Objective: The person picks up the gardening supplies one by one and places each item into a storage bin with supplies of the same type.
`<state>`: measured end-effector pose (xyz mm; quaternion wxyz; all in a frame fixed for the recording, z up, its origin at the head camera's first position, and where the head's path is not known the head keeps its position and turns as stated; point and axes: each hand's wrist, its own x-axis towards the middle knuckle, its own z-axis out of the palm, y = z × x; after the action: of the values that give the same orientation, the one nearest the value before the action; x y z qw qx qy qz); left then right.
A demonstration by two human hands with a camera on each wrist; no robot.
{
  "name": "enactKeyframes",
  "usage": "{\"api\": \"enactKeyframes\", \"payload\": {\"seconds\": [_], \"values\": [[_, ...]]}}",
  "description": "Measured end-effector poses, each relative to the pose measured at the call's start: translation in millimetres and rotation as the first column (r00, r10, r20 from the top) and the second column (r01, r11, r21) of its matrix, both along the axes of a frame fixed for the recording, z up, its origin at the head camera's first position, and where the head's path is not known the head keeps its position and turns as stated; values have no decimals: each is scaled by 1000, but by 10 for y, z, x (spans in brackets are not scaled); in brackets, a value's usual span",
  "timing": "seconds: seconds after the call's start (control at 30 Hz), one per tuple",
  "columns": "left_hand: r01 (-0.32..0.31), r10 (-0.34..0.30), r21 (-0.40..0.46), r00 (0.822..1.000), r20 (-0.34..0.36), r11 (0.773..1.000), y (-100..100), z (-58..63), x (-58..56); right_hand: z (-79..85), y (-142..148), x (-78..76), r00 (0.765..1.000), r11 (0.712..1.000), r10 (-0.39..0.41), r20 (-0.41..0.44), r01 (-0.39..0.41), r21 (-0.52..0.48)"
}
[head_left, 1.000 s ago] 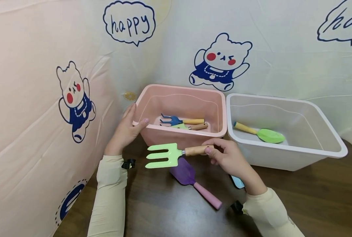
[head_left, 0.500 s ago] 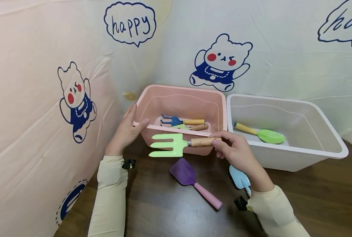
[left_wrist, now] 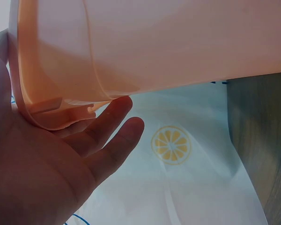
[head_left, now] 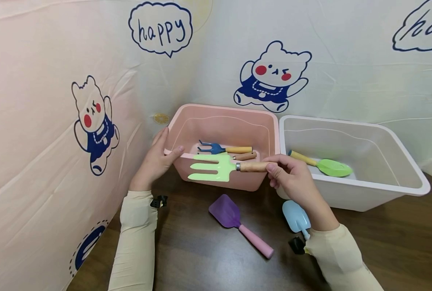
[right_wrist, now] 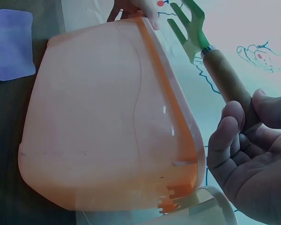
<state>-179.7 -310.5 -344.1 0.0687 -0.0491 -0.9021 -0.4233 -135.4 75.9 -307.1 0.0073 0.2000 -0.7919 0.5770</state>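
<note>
Two hands show in my head view: the right hand [head_left: 292,178] pinches the end of the wooden handle of a green three-tined garden fork [head_left: 224,167], while the left hand [head_left: 156,161] holds the near corner of the pink bin [head_left: 254,180], thumb over the rim. The fork reaches leftward from the right hand, its tines overlapping the near rim as I look down. That edge is my main worry: carried low, a tine could snag on it, and with the grip so far back the head could droop or twist. Just beyond the fork, inside the bin, lie a blue hand cultivator [head_left: 213,148] and a wooden-handled tool [head_left: 246,155]; a drop could tangle prongs. Behind the right hand runs the rim of the grey bin [head_left: 347,196], and near its wrist lies a light blue scoop [head_left: 295,216], easily nudged by a dip. A purple-bladed trowel [head_left: 230,216] lies below, between both hands. From the left wrist, I see fingers against the outer end wall; too hard a push might slide the bin. From the right wrist, the fork hangs apart from the rim, so I judge the best room is above and ahead of that hand.
</note>
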Motion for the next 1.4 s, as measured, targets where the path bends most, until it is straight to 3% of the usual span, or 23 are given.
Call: {"api": "enactKeyframes", "payload": {"seconds": [0.43,1.0,1.3,1.4], "values": [[1,-1,3,1000,-13,1000,6,-10,-14,11,21,-62,1000,999,-3,-5,3,-54],[-3,3,-3,1000,-10,1000,-1,-13,-11,86,78,-144,999,997,-50,-16,49,-54],[-8,8,-1,1000,-19,1000,6,7,3,114,102,-202,995,996,-93,24,93,-1],[-7,7,-2,1000,-15,1000,7,9,2,115,121,-215,995,995,-99,22,99,-30]]}}
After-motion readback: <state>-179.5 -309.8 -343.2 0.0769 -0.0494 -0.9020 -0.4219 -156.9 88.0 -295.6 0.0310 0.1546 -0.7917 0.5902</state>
